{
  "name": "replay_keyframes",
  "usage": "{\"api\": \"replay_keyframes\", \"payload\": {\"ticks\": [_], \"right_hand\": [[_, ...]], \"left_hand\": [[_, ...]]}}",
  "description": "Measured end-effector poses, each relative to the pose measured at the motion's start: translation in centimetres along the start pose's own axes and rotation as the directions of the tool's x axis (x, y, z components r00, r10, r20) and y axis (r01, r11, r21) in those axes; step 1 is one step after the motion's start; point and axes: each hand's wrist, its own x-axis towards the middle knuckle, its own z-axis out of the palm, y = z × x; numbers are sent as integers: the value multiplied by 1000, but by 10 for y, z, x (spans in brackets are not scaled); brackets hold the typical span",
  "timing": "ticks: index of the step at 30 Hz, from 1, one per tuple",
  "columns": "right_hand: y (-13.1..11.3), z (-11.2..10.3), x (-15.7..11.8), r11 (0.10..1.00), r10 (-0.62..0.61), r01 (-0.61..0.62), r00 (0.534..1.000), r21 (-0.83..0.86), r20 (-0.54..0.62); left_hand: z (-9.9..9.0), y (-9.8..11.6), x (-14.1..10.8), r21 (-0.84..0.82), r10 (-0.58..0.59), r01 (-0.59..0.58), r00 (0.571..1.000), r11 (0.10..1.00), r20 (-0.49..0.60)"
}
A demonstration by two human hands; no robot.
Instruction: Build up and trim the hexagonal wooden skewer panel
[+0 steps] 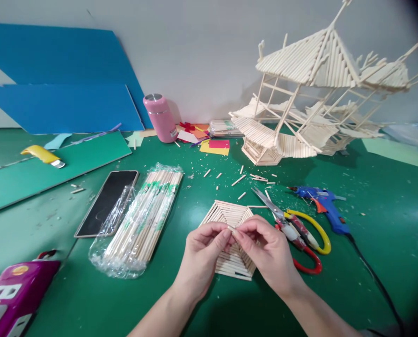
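Centrally, low in the frame, a person's left hand [205, 244] and right hand [267, 244] meet, thumbs and forefingers pinched together on a short stick [231, 228], mostly hidden by the fingertips. Directly beneath the hands, on a green table [238, 311], lies a many-sided panel of thin wooden sticks [230, 209], partly covered by them.

Left of centre, a clear plastic bag [143, 222] holds a thick bundle of wooden sticks with green markings; its loose film overlaps a dark phone [105, 201]. At upper centre stands a pink bottle [160, 120], lid on, contents hidden. Right of it, another clear packet [225, 127] of sticks lies by the wall, behind coloured paper [216, 147].

Green tabletop shows between the bag and the panel, and again along the bottom edge, between the forearms. Right of the panel, the room is tighter: scissors [282, 223] with red handles and a yellow-handled tool [310, 231] lie just beside the right hand. Farther right rests a blue glue gun [323, 203], its cord running to the lower right corner. A large stick-built pavilion [300, 70] fills the upper right.
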Motion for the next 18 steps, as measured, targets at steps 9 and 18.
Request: {"api": "replay_keyframes", "payload": {"ticks": [9,18], "right_hand": [[-3,8,-2,873,327,-348,937,342,121],[-3,6,-3,864,283,-327,944,382,167]], "left_hand": [[-2,-1,-2,87,26,-26,1000,996,6],[-5,-1,-2,163,124,-130,991,978,48]]}}
